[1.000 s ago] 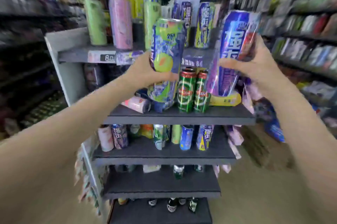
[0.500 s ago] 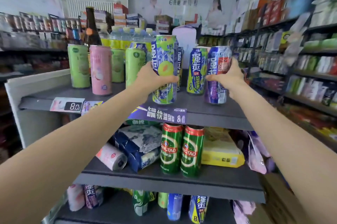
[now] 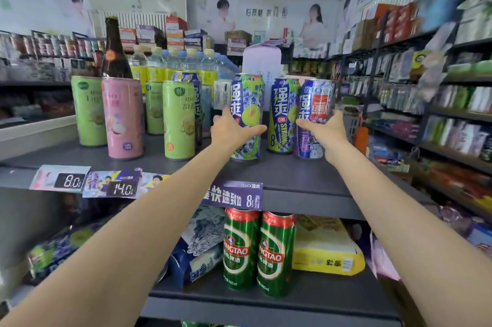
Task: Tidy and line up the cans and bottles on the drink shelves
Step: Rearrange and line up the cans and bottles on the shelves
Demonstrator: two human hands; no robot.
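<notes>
We are seeing bare top shelf (image 3: 306, 180) front lying open, while the pink can (image 3: 123, 119) and green can (image 3: 179, 120) are blocking the left.

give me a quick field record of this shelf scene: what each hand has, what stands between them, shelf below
left hand: left hand grips blue-green can, standing on top shelf
right hand: right hand grips purple can, same shelf
between them: yellow-blue can, upright, untouched
left of the hands: pink can and green cans, upright
shelf below: two green Tsingtao cans, upright side by side
</notes>
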